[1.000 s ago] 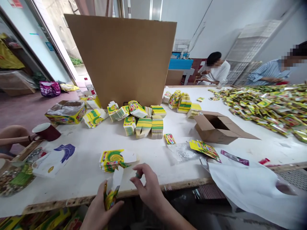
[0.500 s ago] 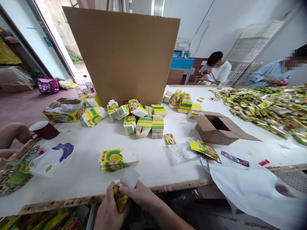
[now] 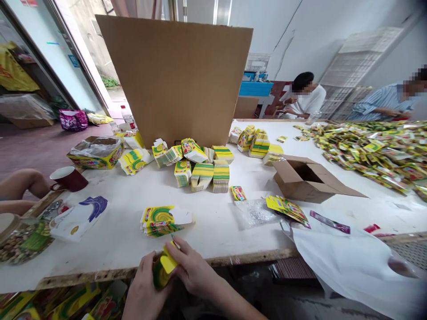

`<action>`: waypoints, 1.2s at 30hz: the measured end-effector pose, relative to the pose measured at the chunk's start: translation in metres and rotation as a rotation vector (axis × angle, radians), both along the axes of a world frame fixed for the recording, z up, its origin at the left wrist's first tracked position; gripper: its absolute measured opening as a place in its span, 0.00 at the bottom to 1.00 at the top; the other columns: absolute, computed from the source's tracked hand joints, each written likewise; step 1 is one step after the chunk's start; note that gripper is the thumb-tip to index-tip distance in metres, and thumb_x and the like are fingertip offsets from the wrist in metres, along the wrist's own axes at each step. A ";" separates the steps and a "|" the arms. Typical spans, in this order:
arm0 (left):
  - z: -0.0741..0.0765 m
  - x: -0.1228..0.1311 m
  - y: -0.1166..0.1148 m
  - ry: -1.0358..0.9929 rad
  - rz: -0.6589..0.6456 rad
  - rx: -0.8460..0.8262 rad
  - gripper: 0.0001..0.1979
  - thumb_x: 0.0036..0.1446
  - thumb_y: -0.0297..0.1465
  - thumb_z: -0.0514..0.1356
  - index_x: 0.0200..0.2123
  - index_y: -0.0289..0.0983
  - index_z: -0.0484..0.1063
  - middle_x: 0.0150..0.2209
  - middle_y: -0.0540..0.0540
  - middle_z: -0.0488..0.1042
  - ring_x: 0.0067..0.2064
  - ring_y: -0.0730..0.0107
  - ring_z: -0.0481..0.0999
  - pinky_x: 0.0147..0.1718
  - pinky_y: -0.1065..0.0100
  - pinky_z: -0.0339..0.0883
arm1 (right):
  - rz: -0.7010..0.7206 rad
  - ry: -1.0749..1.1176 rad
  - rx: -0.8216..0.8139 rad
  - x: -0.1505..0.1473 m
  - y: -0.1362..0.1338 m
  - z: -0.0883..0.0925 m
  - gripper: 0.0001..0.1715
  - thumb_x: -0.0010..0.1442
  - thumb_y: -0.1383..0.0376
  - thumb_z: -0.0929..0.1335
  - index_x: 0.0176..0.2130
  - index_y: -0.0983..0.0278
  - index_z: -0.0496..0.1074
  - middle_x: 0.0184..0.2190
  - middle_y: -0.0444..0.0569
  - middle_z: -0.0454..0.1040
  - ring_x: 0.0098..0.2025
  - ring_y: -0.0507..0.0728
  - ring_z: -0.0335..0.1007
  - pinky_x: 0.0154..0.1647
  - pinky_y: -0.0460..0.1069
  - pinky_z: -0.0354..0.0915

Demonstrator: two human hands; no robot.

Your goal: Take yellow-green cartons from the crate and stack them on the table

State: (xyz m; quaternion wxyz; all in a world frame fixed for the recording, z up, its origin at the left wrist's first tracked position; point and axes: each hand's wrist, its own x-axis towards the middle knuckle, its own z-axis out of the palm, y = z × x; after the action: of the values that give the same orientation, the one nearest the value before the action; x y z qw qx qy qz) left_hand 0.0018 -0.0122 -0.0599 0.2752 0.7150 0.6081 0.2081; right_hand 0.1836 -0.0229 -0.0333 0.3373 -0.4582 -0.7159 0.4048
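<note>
Between my two hands, just over the table's near edge, is a small yellow and green printed carton (image 3: 161, 274). My left hand (image 3: 146, 284) wraps round its body from the left and below. With thumb and fingers, my right hand (image 3: 191, 266) pinches the carton's yellow end flap, which is bent over. Part of the carton is hidden by my fingers. Just beyond my hands lies a small stack of flat cartons (image 3: 158, 221) in the same print, with a white flap sticking out to the right.
Bundled flat cartons (image 3: 202, 174) stand before a tall cardboard panel (image 3: 180, 84). To the right are an open brown box (image 3: 302, 178), a white plastic bag (image 3: 347, 253) and a heap of packets (image 3: 373, 153). A maroon mug (image 3: 71, 179) sits left. Two people sit at the far side.
The raised white flap on the carton is now folded over, with its yellow side showing. My right hand has moved slightly up. The whole view has shifted a little.
</note>
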 end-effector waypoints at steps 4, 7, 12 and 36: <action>0.013 -0.007 0.003 -0.048 0.007 -0.115 0.33 0.44 0.43 0.64 0.52 0.39 0.57 0.46 0.39 0.76 0.46 0.50 0.77 0.45 0.52 0.71 | 0.071 -0.121 -0.028 0.012 0.003 0.000 0.24 0.62 0.63 0.65 0.58 0.58 0.68 0.64 0.58 0.56 0.62 0.64 0.61 0.59 0.55 0.60; 0.022 -0.006 0.006 -0.137 -0.052 -0.135 0.34 0.42 0.38 0.65 0.52 0.40 0.56 0.44 0.42 0.77 0.46 0.53 0.77 0.46 0.55 0.70 | 0.114 -0.107 -0.015 0.024 0.012 0.009 0.14 0.61 0.62 0.68 0.47 0.58 0.77 0.54 0.53 0.68 0.57 0.60 0.67 0.56 0.52 0.63; 0.026 0.003 0.008 -0.097 -0.034 -0.068 0.32 0.41 0.40 0.65 0.50 0.40 0.61 0.43 0.43 0.78 0.44 0.53 0.78 0.42 0.58 0.73 | 0.122 0.022 -0.040 0.025 0.018 0.010 0.17 0.55 0.63 0.72 0.46 0.60 0.74 0.51 0.51 0.69 0.54 0.59 0.67 0.54 0.52 0.64; -0.051 -0.191 -0.063 0.753 0.688 -0.149 0.31 0.53 0.51 0.57 0.56 0.40 0.68 0.66 0.37 0.51 0.66 0.32 0.44 0.59 0.40 0.45 | -0.225 -0.502 0.126 -0.025 0.114 -0.012 0.20 0.53 0.69 0.71 0.46 0.63 0.68 0.39 0.55 0.69 0.45 0.67 0.66 0.48 0.60 0.62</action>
State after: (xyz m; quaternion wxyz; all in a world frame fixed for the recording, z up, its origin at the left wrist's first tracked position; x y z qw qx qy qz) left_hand -0.1888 -0.0755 -0.1106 0.0027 0.4772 0.8783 -0.0292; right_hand 0.1586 0.0911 -0.0452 0.2201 -0.5987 -0.7454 0.1935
